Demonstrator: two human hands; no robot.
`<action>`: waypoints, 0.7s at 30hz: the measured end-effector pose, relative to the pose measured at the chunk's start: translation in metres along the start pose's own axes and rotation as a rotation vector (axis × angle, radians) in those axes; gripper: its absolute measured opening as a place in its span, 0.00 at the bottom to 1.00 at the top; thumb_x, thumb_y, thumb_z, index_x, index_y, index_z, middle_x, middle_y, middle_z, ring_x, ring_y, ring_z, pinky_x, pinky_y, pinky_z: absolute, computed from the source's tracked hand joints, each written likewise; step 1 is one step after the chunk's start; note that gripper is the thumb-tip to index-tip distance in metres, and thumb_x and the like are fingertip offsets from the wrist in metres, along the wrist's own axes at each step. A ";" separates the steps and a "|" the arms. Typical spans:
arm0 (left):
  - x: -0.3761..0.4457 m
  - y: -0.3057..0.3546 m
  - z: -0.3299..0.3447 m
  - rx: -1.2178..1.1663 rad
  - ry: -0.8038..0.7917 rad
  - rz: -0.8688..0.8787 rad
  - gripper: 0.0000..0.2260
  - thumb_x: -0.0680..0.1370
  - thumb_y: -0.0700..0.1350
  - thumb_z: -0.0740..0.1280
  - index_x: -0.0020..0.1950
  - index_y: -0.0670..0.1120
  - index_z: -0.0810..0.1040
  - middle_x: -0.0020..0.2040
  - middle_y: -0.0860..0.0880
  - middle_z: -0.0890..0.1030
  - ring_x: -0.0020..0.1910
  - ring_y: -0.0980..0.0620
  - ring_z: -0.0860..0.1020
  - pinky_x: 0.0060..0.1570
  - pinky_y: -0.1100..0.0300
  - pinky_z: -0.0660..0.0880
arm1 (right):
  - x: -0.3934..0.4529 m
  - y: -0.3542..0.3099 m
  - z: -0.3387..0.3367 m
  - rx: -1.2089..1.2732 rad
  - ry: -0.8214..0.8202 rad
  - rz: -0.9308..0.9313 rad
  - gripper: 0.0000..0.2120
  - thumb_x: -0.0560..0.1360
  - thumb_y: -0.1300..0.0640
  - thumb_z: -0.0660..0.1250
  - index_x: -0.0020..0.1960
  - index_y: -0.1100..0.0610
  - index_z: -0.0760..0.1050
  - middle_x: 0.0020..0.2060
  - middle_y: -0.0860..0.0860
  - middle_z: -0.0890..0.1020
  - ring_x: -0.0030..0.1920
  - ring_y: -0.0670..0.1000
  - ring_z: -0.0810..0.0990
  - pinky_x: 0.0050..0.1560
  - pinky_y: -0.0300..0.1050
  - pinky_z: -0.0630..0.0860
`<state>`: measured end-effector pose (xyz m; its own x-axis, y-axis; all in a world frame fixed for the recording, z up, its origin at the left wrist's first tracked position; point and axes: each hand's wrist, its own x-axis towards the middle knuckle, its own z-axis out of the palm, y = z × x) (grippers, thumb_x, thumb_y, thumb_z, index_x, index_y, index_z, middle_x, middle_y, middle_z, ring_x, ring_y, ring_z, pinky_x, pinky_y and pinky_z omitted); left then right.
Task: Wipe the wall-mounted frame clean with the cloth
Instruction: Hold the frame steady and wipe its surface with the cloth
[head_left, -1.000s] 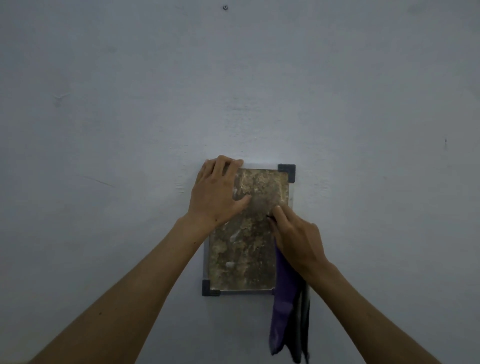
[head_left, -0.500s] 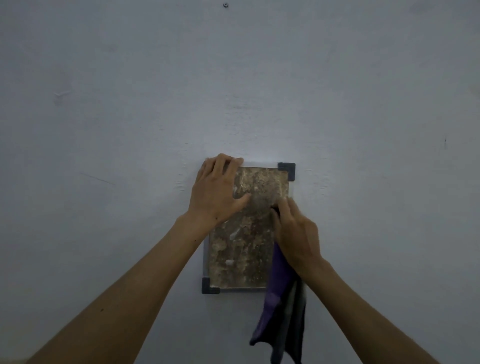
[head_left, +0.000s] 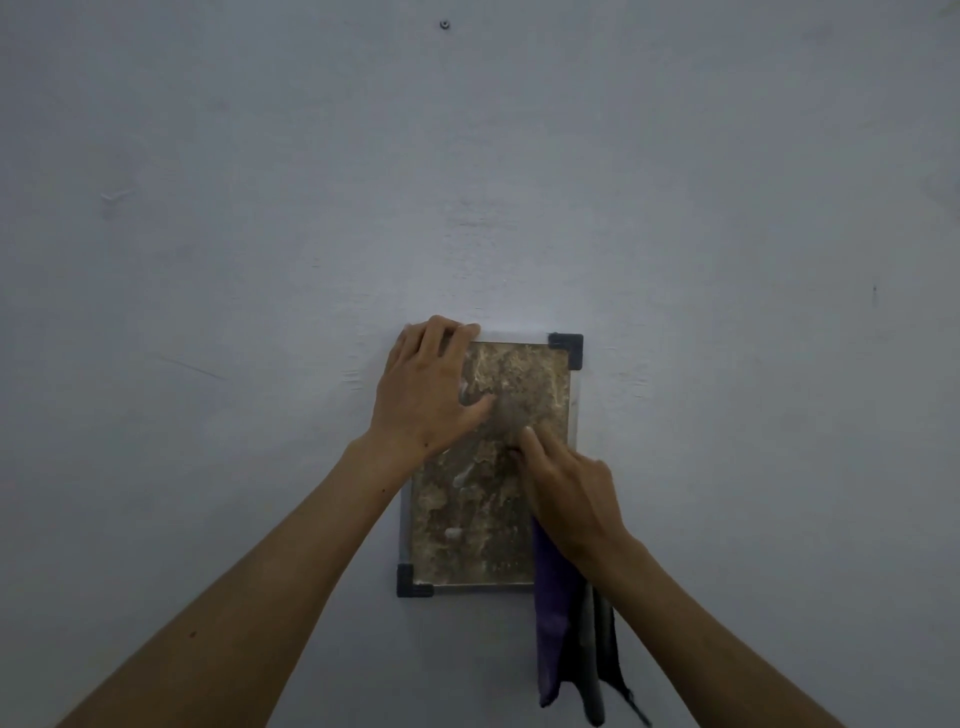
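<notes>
Two hands of mine are up on the frame (head_left: 488, 467), which hangs flat on the pale wall (head_left: 208, 260) low in the middle of my view. My left hand (head_left: 428, 395) lies spread over the frame's upper left corner: the fingers are loosely apart, their tips reaching over the top edge, and the thumb stretches out across the mottled brown panel. It presses flat and grips nothing. My right hand (head_left: 569, 488) sits lower and to the right, on the right half of the panel, fingers close together and pointing up and left toward the middle, pressing the cloth (head_left: 553, 613) against the surface. Most of the cloth under the palm is hidden, so I cannot tell how it is folded there; the rest, purple with a darker layer beside it, hangs from below my wrist, down past the frame's bottom right corner and over the wall beneath.

The frame has a thin light rim and dark corner pieces; I can see the one at the top right (head_left: 567, 349) and the one at the bottom left (head_left: 411, 583), the other two being covered by my hand and by the cloth. The panel looks blotchy and stained all over. High above, a small screw (head_left: 444, 24) sits in the wall
</notes>
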<state>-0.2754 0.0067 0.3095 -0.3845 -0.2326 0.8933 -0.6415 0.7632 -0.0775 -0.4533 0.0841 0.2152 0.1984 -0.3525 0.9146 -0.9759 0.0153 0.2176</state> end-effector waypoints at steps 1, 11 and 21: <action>0.000 0.000 0.000 0.000 -0.001 -0.003 0.33 0.71 0.61 0.70 0.72 0.48 0.69 0.65 0.48 0.70 0.65 0.45 0.68 0.69 0.48 0.69 | 0.002 0.003 0.000 0.038 0.041 0.081 0.05 0.80 0.58 0.70 0.51 0.56 0.74 0.43 0.49 0.79 0.29 0.47 0.74 0.23 0.41 0.72; 0.000 0.000 0.000 -0.014 0.001 -0.010 0.33 0.72 0.60 0.71 0.72 0.47 0.69 0.65 0.48 0.70 0.66 0.45 0.68 0.69 0.48 0.69 | -0.019 0.006 0.002 0.062 0.017 0.066 0.05 0.79 0.58 0.70 0.51 0.55 0.74 0.42 0.49 0.78 0.29 0.47 0.75 0.24 0.40 0.71; 0.001 -0.001 0.000 -0.002 -0.002 -0.008 0.34 0.72 0.61 0.71 0.73 0.47 0.69 0.65 0.47 0.70 0.66 0.44 0.68 0.70 0.48 0.68 | -0.030 0.007 0.006 0.084 0.011 0.101 0.04 0.80 0.56 0.70 0.51 0.55 0.76 0.43 0.48 0.80 0.31 0.47 0.77 0.26 0.37 0.70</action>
<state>-0.2753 0.0056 0.3101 -0.3803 -0.2402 0.8931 -0.6433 0.7625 -0.0689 -0.4667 0.0895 0.1877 0.0988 -0.3428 0.9342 -0.9951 -0.0280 0.0949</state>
